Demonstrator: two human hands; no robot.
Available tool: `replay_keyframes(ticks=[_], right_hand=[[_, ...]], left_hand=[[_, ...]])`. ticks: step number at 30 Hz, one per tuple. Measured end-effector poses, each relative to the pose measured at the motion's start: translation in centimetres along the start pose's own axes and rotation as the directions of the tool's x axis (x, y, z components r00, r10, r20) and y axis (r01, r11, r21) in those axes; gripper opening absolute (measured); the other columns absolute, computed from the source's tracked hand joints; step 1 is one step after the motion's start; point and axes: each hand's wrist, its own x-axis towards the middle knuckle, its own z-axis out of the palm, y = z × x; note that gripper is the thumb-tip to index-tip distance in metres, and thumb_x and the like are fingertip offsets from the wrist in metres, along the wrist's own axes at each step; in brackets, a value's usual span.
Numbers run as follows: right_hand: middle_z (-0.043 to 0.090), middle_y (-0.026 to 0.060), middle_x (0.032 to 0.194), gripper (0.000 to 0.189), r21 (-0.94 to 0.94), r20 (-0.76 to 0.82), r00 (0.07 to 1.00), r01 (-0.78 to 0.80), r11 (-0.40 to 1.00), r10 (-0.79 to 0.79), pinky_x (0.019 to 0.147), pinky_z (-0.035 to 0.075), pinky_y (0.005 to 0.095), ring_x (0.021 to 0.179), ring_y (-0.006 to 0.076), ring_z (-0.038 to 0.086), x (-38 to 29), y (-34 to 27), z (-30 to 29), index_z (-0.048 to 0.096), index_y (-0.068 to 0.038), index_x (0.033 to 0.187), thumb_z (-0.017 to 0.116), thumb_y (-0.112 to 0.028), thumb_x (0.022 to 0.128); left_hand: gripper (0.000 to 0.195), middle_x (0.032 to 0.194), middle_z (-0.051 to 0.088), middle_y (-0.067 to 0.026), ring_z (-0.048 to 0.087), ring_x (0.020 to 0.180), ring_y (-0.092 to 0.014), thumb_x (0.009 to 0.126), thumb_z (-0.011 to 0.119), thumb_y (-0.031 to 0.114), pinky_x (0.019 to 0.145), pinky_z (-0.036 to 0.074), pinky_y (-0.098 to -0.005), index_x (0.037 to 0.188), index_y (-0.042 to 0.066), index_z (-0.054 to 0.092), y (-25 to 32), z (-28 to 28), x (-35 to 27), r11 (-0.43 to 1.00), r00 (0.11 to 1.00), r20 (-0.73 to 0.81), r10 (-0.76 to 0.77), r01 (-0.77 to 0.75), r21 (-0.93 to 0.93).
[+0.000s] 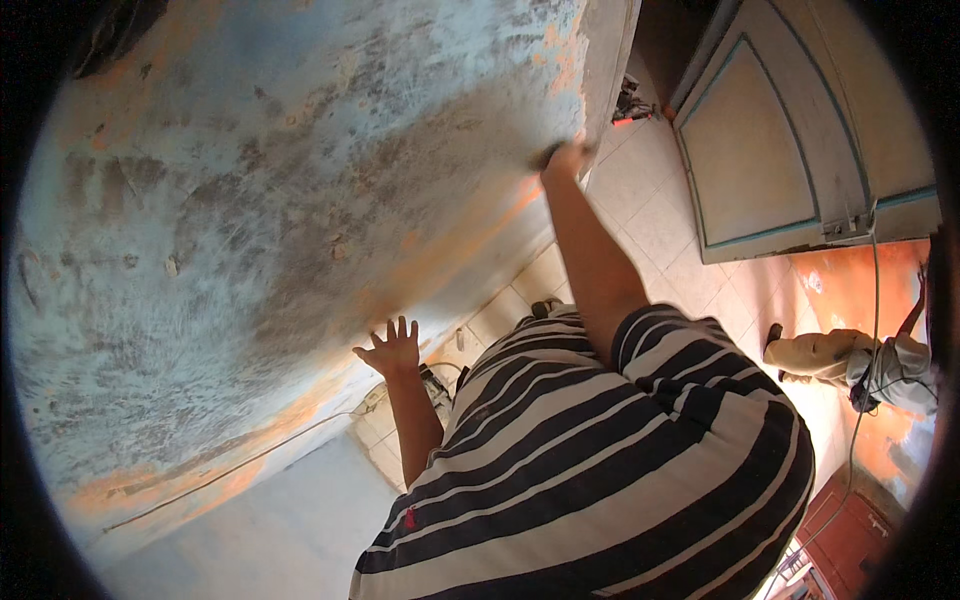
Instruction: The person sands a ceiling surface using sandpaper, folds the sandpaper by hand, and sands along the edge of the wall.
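A wall with worn blue, grey and orange paint (247,217) stands before me, scuffed and dark in patches. Near its right edge my right hand (566,161) grips a small dark hand tool (547,156) that rests against the surface. Motion blur hides its exact kind and its working face. Lower down, my left hand (394,351) has its fingers spread, palm towards the wall, and holds nothing. Whether its fingertips touch the paint I cannot tell. Along the right edge of the blue coat, paint has flaked to orange beside a bare grey border (606,67).
Behind my right arm is a grey panelled door (757,142) with blue trim. A co-worker (825,356) stands by an orange wall, near a hanging cable (876,300). Pale tiles (637,202) cover the floor. Dark equipment (436,382) lies behind my left forearm; a thin cord (247,465) crosses the lower wall.
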Motion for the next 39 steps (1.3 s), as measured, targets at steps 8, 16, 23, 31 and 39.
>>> replay_keyframes(ticks=[8, 16, 23, 31, 39], right_hand=[[0.053, 0.0051, 0.139, 0.052, 0.058, 0.255, 0.858, -0.474, 0.879, 0.446, 0.101, 0.039, 0.0544, 0.123, 0.0254, 0.049, 12.9, -3.3, -3.3, 0.058, -0.013, 0.127, 0.042, -0.053, 0.098], [0.05, 0.0108, 0.137, 0.052, 0.028, 0.159, 0.918, 0.364, 0.931, -0.364, 0.097, 0.045, 0.0425, 0.114, 0.0274, 0.054, 11.0, 0.2, -2.8, 0.037, -0.009, 0.146, 0.049, -0.03, 0.1], [0.061, 0.0075, 0.124, 0.045, -0.004, 0.315, 0.688, -0.688, 0.726, 0.654, 0.095, 0.042, 0.0581, 0.111, 0.0285, 0.056, 1.1, 18.3, -8.5, 0.06, -0.014, 0.121, 0.039, -0.047, 0.101], [0.057, 0.0124, 0.116, 0.029, -0.22, 0.038, 0.998, 0.051, 0.974, -0.044, 0.083, 0.051, 0.046, 0.097, 0.0244, 0.055, -3.2, 11.8, -4.5, 0.051, -0.004, 0.121, 0.036, -0.02, 0.102], [0.053, 0.0104, 0.131, 0.035, -0.28, 0.027, 0.712, -0.669, 0.689, 0.702, 0.101, 0.038, 0.0595, 0.119, 0.0271, 0.049, -23.8, 36.8, -14.0, 0.05, -0.012, 0.129, 0.039, -0.029, 0.1]], left_hand=[[0.094, 0.167, 0.0, -0.0082, 0.01, 0.152, -0.036, 0.085, 0.024, 0.086, 0.119, 0.014, -0.0595, 0.159, 0.036, -0.004, -1.6, 4.1, 0.0, 0.996, 0.996, 0.025, -0.087, 0.088, -0.026], [0.092, 0.167, -0.002, -0.0091, 0.006, 0.153, -0.036, 0.088, 0.02, 0.084, 0.121, 0.01, -0.0589, 0.159, 0.032, -0.007, 2.8, -0.5, -1.3, 0.994, 0.994, -0.066, 0.089, -0.093, -0.065], [0.094, 0.167, 0.002, -0.0098, 0.01, 0.151, -0.039, 0.085, 0.02, 0.087, 0.119, 0.013, -0.0609, 0.158, 0.035, -0.007, 9.5, -5.7, -0.2, 0.991, 0.991, -0.06, 0.124, -0.126, -0.034], [0.093, 0.167, 0.003, -0.0107, 0.007, 0.152, -0.037, 0.087, 0.022, 0.085, 0.121, 0.008, -0.0567, 0.159, 0.033, -0.004, 17.4, -13.6, -2.6, 0.99, 0.991, -0.028, 0.128, -0.129, -0.058], [0.093, 0.166, 0.008, -0.0122, 0.013, 0.151, -0.039, 0.088, 0.026, 0.083, 0.119, 0.014, -0.0595, 0.159, 0.031, -0.002, 24.5, -19.9, -1.6, 0.992, 0.998, 0.017, 0.066, -0.068, 0.108]])
